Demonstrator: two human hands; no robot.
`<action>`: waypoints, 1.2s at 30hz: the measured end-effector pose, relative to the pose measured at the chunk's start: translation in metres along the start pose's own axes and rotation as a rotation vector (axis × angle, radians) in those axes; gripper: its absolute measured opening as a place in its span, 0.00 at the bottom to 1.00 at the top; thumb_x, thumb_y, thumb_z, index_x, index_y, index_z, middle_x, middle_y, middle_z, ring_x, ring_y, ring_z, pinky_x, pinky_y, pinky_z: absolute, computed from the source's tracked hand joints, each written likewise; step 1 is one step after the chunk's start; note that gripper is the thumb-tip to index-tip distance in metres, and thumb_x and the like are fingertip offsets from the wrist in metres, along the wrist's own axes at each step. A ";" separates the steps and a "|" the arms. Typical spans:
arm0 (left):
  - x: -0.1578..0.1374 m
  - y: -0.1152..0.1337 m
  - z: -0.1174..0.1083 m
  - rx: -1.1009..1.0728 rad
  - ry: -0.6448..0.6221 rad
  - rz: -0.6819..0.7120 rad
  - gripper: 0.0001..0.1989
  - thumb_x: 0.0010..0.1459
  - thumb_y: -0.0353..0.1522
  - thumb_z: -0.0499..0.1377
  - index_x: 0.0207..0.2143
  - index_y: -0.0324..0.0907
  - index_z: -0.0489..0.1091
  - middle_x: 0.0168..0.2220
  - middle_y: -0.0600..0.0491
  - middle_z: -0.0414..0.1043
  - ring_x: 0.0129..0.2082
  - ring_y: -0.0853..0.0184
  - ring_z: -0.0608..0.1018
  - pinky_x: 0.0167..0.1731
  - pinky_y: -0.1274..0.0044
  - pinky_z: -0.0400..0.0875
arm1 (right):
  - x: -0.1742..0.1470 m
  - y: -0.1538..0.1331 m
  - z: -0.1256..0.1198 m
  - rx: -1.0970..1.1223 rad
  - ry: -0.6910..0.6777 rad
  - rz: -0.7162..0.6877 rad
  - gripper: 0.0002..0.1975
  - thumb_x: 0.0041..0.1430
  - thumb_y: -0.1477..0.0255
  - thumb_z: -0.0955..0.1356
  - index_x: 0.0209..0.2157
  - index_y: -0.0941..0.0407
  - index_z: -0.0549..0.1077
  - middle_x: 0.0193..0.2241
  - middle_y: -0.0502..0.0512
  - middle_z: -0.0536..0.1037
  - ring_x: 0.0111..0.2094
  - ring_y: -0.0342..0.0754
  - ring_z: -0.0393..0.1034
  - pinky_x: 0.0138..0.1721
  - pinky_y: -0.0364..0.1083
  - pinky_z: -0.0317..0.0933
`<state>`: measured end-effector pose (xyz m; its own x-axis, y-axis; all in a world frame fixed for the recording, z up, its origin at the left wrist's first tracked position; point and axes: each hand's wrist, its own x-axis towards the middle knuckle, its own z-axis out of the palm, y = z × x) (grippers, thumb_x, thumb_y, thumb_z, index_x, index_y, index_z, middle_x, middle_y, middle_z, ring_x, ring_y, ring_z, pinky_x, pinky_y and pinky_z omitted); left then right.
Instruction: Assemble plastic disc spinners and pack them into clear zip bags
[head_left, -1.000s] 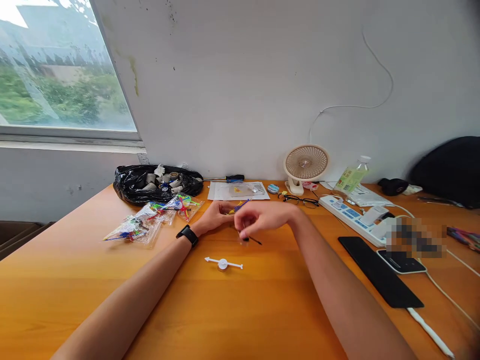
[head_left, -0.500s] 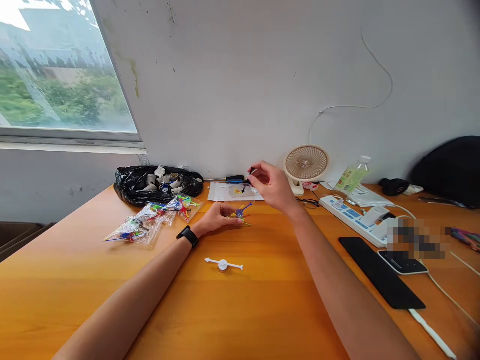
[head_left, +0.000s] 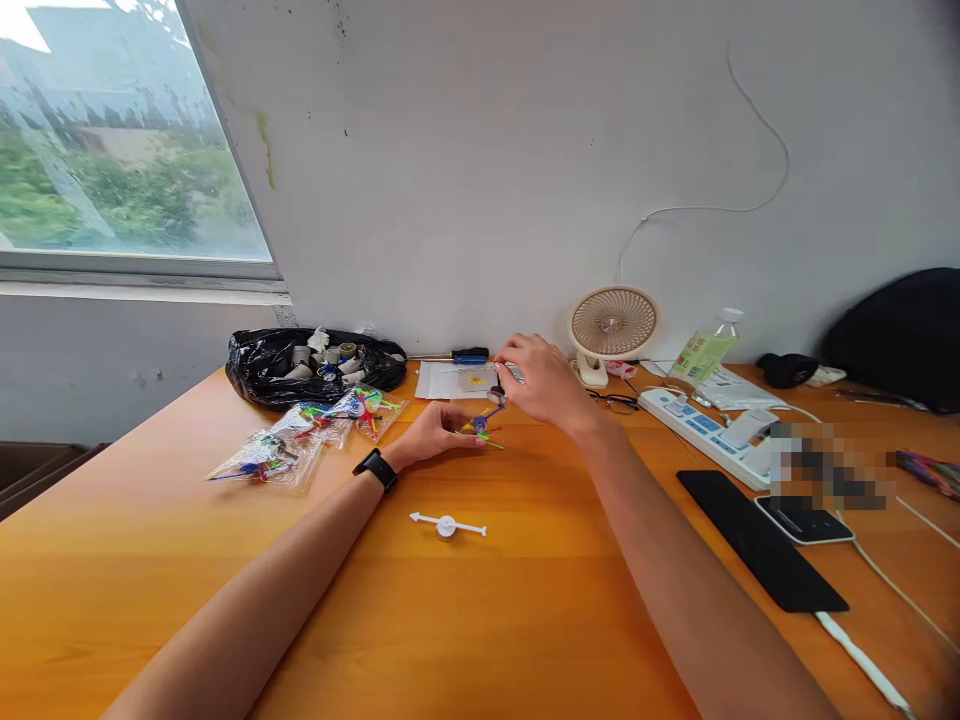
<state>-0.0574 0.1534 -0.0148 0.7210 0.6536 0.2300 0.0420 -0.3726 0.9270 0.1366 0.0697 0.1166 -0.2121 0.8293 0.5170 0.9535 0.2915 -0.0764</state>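
Note:
My left hand (head_left: 435, 431), wearing a black watch (head_left: 375, 471), rests low over the table. Its thumb and fingers pinch a few coloured plastic spinner arrows; a blue spinner arrow (head_left: 480, 425) stands out, with yellow and green parts beside it. Just above and to the right, my right hand (head_left: 549, 382) has its fingertips closed on a black spinner arrow (head_left: 496, 388), which hangs close over the blue one. Whether the two touch, I cannot tell. Nearer to me, a white spinner arrow (head_left: 447, 526) lies on the wooden table.
Clear bags of coloured spinner arrows (head_left: 281, 460) lie at left, before a black plastic bag (head_left: 247, 370) holding tape rolls. Behind my hands are papers (head_left: 435, 380) and a screwdriver (head_left: 470, 355). Rightward stand a fan (head_left: 613, 325), bottle (head_left: 705, 350) and power strip (head_left: 694, 430).
My right hand has come down slightly, bringing the black spinner arrow nearer the coloured ones. My left hand has stayed almost still. The white spinner arrow has not moved.

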 end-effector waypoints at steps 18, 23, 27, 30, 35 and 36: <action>-0.003 0.010 0.001 -0.232 0.034 -0.015 0.28 0.49 0.40 0.76 0.50 0.37 0.79 0.50 0.43 0.82 0.45 0.57 0.84 0.44 0.71 0.78 | -0.003 -0.018 -0.026 0.322 0.095 -0.043 0.08 0.67 0.73 0.66 0.34 0.56 0.77 0.33 0.54 0.79 0.36 0.48 0.70 0.37 0.46 0.59; 0.000 0.001 0.000 -0.216 0.057 0.058 0.27 0.49 0.40 0.76 0.49 0.36 0.78 0.45 0.43 0.83 0.45 0.55 0.84 0.46 0.68 0.79 | -0.011 -0.037 -0.029 0.437 -0.714 -0.128 0.12 0.63 0.63 0.70 0.31 0.56 0.79 0.28 0.49 0.79 0.28 0.44 0.69 0.28 0.44 0.55; 0.002 -0.005 0.000 -0.160 0.136 0.105 0.32 0.49 0.38 0.77 0.55 0.38 0.76 0.53 0.41 0.80 0.54 0.52 0.81 0.55 0.64 0.76 | -0.014 -0.058 -0.005 0.182 -1.203 -0.128 0.12 0.50 0.62 0.78 0.29 0.57 0.81 0.30 0.50 0.81 0.31 0.47 0.72 0.26 0.44 0.54; 0.002 -0.007 0.001 -0.178 0.066 0.087 0.34 0.48 0.37 0.77 0.57 0.39 0.74 0.55 0.40 0.79 0.54 0.52 0.81 0.57 0.62 0.76 | -0.015 -0.071 0.014 0.103 -1.278 -0.155 0.08 0.50 0.68 0.77 0.28 0.58 0.80 0.27 0.50 0.79 0.29 0.47 0.71 0.26 0.44 0.54; 0.002 -0.008 0.001 -0.193 0.062 0.044 0.35 0.47 0.38 0.78 0.56 0.39 0.74 0.53 0.41 0.80 0.51 0.54 0.83 0.56 0.61 0.77 | -0.019 -0.082 0.024 0.158 -1.251 -0.177 0.12 0.54 0.63 0.74 0.26 0.57 0.78 0.26 0.50 0.78 0.26 0.46 0.69 0.25 0.45 0.53; 0.002 -0.008 0.001 -0.196 0.063 0.041 0.34 0.47 0.39 0.78 0.55 0.39 0.74 0.53 0.41 0.81 0.50 0.54 0.83 0.56 0.61 0.77 | -0.019 -0.083 0.025 0.144 -1.264 -0.187 0.12 0.54 0.62 0.75 0.26 0.57 0.78 0.25 0.50 0.78 0.26 0.46 0.69 0.24 0.45 0.53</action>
<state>-0.0556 0.1568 -0.0226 0.6747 0.6824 0.2812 -0.1264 -0.2686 0.9549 0.0564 0.0413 0.0920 -0.4692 0.6210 -0.6279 0.8728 0.4345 -0.2224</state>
